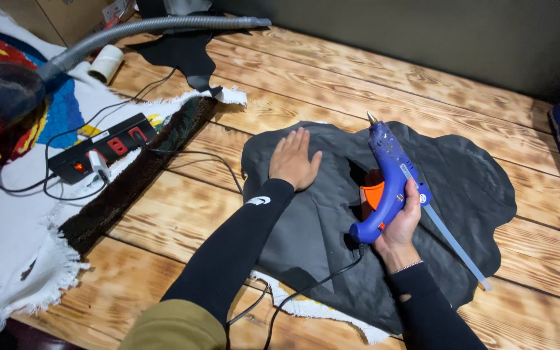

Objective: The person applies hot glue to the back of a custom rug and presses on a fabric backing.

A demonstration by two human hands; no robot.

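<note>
On a wood table (371,84) with dark burn marks, lying flat: a big black sheet (468,188), wavy at the edges. Peeking out under its near edge, a strip of white cloth (306,308). Behind the table, standing close, a dark wall (422,32). At the left, spreading over the table edge: a white rug (8,227) with a frayed edge and a dark furry border, with red, blue and yellow yarn on top. Sitting on the rug, a black power strip (108,146) with red switches and a plug in it. Bending over the top left corner, a grey hose (150,26). Lying near it, a white roll (106,63).

Pressing flat on the sheet, palm down: the left hand (293,162), fingers straight and close together, thumb out to the side. Gripping a blue glue gun (387,185) over the sheet: the right hand (403,220), fingers wrapped tight around the handle, tip pointing up and away. Sticking out the back of the gun, a clear glue stick (455,243). Trailing from the handle toward the near edge, a black cord (306,288).
</note>
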